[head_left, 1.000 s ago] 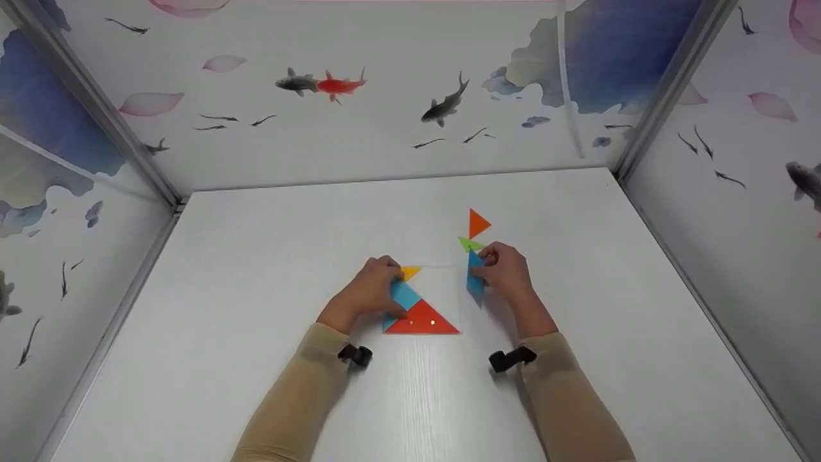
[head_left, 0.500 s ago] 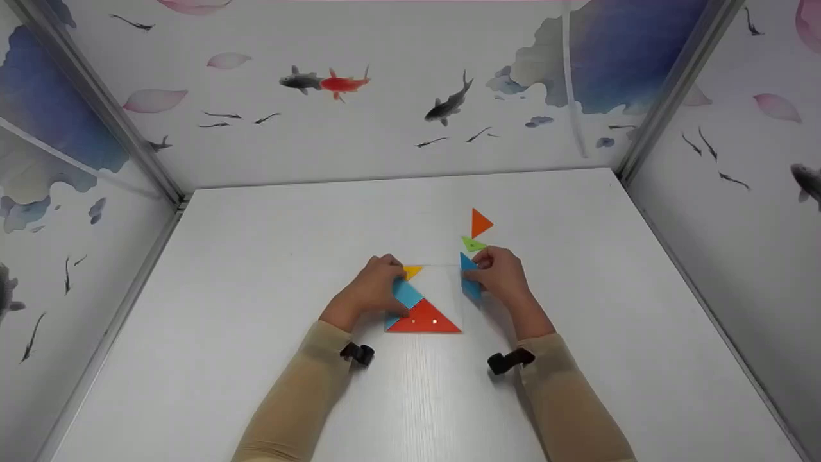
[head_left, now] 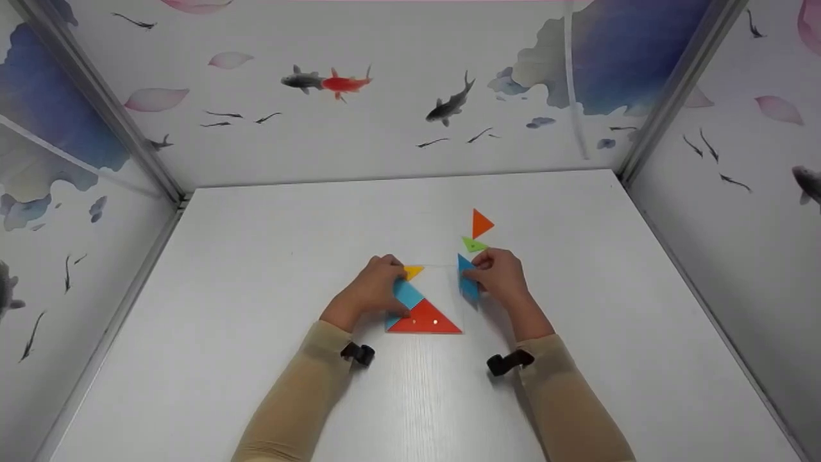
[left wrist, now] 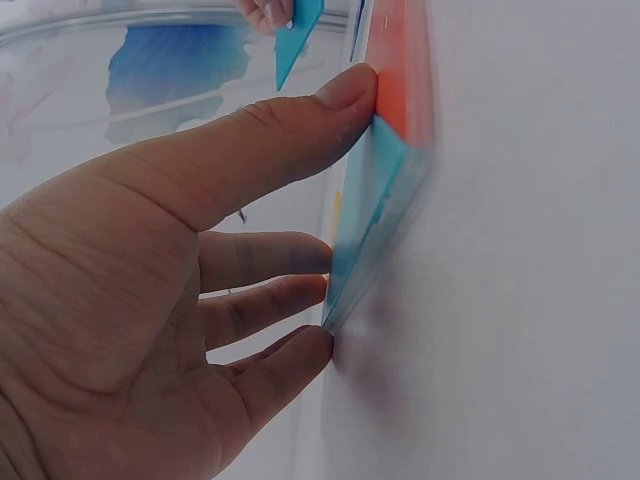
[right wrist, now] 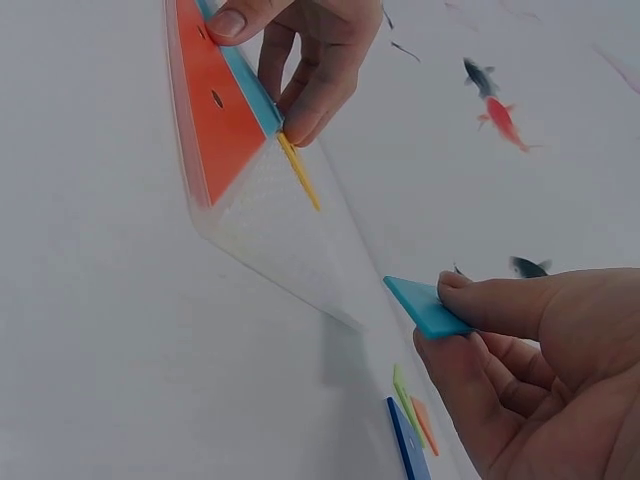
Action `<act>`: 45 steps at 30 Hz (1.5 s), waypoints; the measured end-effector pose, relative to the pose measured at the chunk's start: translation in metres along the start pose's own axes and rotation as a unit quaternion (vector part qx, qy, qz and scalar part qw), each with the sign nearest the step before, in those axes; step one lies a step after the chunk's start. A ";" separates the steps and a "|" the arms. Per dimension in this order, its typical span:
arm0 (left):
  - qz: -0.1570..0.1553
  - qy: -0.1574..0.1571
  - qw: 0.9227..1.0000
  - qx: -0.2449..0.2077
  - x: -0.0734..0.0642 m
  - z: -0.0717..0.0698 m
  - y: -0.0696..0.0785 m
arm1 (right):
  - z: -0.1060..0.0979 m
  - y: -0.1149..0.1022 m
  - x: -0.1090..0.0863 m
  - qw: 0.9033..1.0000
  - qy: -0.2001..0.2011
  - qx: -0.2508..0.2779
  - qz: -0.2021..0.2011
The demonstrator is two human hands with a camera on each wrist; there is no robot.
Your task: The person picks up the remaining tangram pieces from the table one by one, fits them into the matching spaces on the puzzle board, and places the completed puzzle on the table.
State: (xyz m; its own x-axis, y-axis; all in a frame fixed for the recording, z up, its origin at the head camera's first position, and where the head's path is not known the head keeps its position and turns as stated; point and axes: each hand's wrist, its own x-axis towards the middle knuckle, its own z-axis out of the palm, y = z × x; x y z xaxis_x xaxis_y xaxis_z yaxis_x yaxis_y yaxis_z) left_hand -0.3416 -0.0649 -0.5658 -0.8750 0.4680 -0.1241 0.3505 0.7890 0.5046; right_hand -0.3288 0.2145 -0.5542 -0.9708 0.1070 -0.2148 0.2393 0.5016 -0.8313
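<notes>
A clear shallow tray point(right wrist: 280, 250) lies flat with a red triangle point(head_left: 425, 319), a light-blue tangram piece point(head_left: 407, 293) and a small yellow triangle point(head_left: 414, 273) in it. My left hand point(head_left: 367, 290) rests at the tray's left side, thumb on the pieces and fingers spread along the edge. Over the tray's right edge, my right hand point(head_left: 503, 274) pinches a blue slanted tangram piece point(right wrist: 425, 306) between thumb and index finger. It is raised above the table and tilted in the right wrist view.
Beyond my right hand, an orange triangle point(head_left: 482, 224) and a green triangle point(head_left: 474, 244) lie on the white table point(head_left: 288, 250). A darker blue piece point(right wrist: 406, 440) lies near them. Printed panels enclose the table's back and sides.
My right hand has shifted slightly left with the blue tangram piece, bringing it to the tray's right edge. My left hand has kept its place on the tray.
</notes>
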 end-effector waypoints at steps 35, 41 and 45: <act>0.021 0.008 1.000 0.011 -0.001 -0.001 0.001 | 0.011 -0.003 -0.003 0.998 -0.057 0.022 0.023; 0.016 0.009 1.000 0.005 -0.002 -0.001 0.003 | 0.012 -0.003 -0.005 0.996 -0.084 0.022 0.023; 0.016 0.009 1.000 0.012 -0.002 -0.001 0.002 | 0.013 -0.004 -0.006 0.994 -0.101 0.022 0.027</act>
State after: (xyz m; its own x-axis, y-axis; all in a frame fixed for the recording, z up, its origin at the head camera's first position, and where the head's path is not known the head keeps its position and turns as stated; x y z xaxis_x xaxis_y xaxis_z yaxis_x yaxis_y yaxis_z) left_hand -0.3395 -0.0648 -0.5632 -0.8691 0.4861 -0.0918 0.3864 0.7830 0.4875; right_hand -0.3233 0.2007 -0.5563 -0.9341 -0.0437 -0.3543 0.2958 0.4608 -0.8368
